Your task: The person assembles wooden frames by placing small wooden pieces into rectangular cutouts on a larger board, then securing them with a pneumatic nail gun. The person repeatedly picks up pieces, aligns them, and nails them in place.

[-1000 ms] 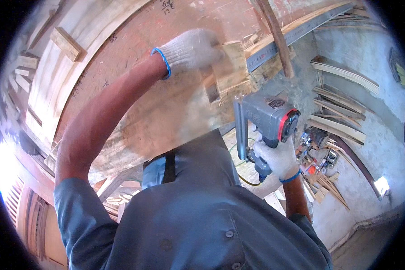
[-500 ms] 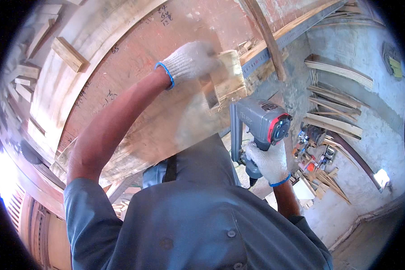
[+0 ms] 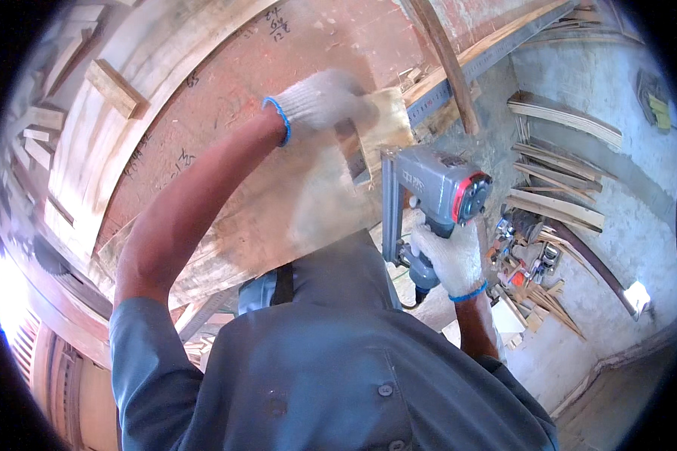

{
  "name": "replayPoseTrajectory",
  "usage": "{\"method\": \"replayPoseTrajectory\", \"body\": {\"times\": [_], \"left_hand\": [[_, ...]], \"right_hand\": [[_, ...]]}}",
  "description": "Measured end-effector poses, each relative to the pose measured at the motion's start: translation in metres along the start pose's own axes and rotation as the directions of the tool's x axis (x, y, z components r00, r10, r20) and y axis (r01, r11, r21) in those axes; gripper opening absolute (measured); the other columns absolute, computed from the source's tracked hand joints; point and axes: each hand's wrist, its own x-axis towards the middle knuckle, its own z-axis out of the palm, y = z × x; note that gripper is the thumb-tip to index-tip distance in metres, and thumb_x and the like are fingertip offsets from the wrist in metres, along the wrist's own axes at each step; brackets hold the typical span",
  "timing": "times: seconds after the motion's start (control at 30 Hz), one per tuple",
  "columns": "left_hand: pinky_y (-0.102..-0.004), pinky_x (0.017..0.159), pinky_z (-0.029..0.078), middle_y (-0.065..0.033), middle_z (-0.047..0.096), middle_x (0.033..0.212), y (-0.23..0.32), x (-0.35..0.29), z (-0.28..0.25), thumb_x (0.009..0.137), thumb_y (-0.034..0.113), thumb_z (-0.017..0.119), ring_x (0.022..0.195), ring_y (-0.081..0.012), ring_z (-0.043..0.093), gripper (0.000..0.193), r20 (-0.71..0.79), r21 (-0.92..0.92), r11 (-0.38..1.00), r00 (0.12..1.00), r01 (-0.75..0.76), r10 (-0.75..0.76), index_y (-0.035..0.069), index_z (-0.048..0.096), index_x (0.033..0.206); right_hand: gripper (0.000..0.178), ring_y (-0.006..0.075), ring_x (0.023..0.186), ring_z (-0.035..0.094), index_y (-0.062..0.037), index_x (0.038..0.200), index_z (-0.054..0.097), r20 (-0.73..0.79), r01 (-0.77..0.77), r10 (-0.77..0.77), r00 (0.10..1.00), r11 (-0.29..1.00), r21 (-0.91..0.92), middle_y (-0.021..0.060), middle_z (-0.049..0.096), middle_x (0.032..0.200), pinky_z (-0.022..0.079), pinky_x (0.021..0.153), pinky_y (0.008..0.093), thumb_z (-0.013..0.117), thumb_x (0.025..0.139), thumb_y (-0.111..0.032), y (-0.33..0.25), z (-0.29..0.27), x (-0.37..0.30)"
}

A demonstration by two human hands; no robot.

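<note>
My right hand (image 3: pixel 453 257), in a white knit glove with a blue cuff, grips a grey nail gun (image 3: pixel 438 180) by its handle. The gun's red-and-black round cap faces right, and its long upright magazine (image 3: pixel 392 207) stands at the board's right end. My left hand (image 3: pixel 329 98), gloved the same way, reaches over the bench to a pale wood piece (image 3: pixel 390 120). Its fingertips are blurred where they meet that piece, so their grip does not show. Below this hand lies a wide, light wooden board (image 3: pixel 278 218) with a notch near its right end.
A reddish bench top (image 3: pixel 233 90) bears pencilled marks. A dark wooden strip (image 3: pixel 445 64) crosses its right edge, near a metal rail (image 3: pixel 496 60). A wood block (image 3: pixel 116 89) lies at upper left. Stacked slats (image 3: pixel 564 124) line the right wall; wood scraps (image 3: pixel 553 304) cover the floor below.
My right hand has raised the nail gun a little, and its magazine has shifted slightly left toward the board. My left hand stays nearly in place, with the wood piece slightly shifted.
</note>
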Motion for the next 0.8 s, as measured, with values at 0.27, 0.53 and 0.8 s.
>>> {"method": "replayPoseTrajectory", "body": {"times": [0.27,0.53,0.8], "left_hand": [[-0.0417,0.085,0.055,-0.0207,0.075,0.097,-0.005,0.004,0.039,0.087,0.046,0.064,0.090,-0.0345,0.072,0.055,-0.066,0.120,0.982,0.985,-0.148,0.156,-0.003,0.074,0.109],[-0.0427,0.086,0.053,-0.0250,0.072,0.109,-0.005,0.011,0.033,0.091,0.046,0.062,0.099,-0.0390,0.068,0.054,-0.091,-0.112,0.993,0.996,-0.025,0.015,-0.003,0.070,0.113],[-0.0322,0.066,0.054,-0.0093,0.062,0.101,-0.036,0.007,0.026,0.097,0.020,0.062,0.077,-0.0188,0.064,0.023,-0.298,-0.105,0.938,0.911,-0.330,0.287,0.002,0.064,0.111]], "right_hand": [[0.037,0.0154,0.099,0.071,-0.0010,0.123,0.067,-0.064,-0.117,0.112,0.992,0.990,-0.075,0.0063,0.073,0.106,0.055,0.085,0.0328,0.075,0.091,-0.017,0.009,-0.011,-0.023],[0.035,0.0158,0.095,0.071,-0.0025,0.120,0.068,-0.010,-0.241,0.242,0.970,0.963,-0.120,0.0075,0.074,0.105,0.056,0.081,0.0326,0.077,0.088,-0.016,-0.025,-0.012,-0.007],[0.037,0.0166,0.088,0.070,-0.0015,0.117,0.066,-0.100,-0.008,-0.013,0.995,0.978,-0.209,0.0075,0.072,0.098,0.055,0.077,0.0315,0.078,0.083,-0.010,-0.013,0.004,0.005]]}}
